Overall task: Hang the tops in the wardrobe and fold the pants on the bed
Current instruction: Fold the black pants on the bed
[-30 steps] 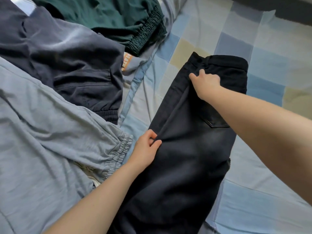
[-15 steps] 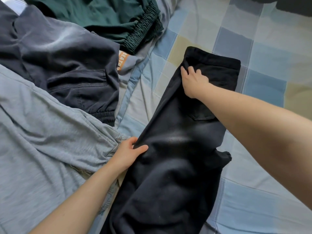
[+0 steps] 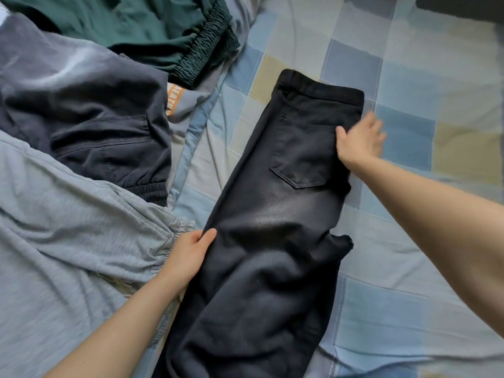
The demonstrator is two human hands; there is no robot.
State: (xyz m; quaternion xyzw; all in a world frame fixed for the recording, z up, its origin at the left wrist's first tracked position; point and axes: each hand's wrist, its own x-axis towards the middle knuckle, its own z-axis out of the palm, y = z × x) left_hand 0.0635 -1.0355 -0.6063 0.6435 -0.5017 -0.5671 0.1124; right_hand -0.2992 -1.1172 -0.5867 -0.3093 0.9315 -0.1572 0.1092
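Left hand [image 3: 188, 257] pinches the near-left edge of the black pants [image 3: 278, 203], thumb on top, fingers tucked under the fabric. Right hand [image 3: 360, 140] is blurred at the pants' far-right edge by the waistband; thumb touches the cloth, fingers spread, but can't tell if it grips anything. Pants lie lengthwise on the checked bedsheet [image 3: 409, 77], legs stacked, back pocket up, lower part rumpled & cut off at the frame bottom. No containers in view. To the left: grey pants [image 3: 68, 227], dark navy pants [image 3: 90, 118], green garment [image 3: 141, 25], all partly cropped.
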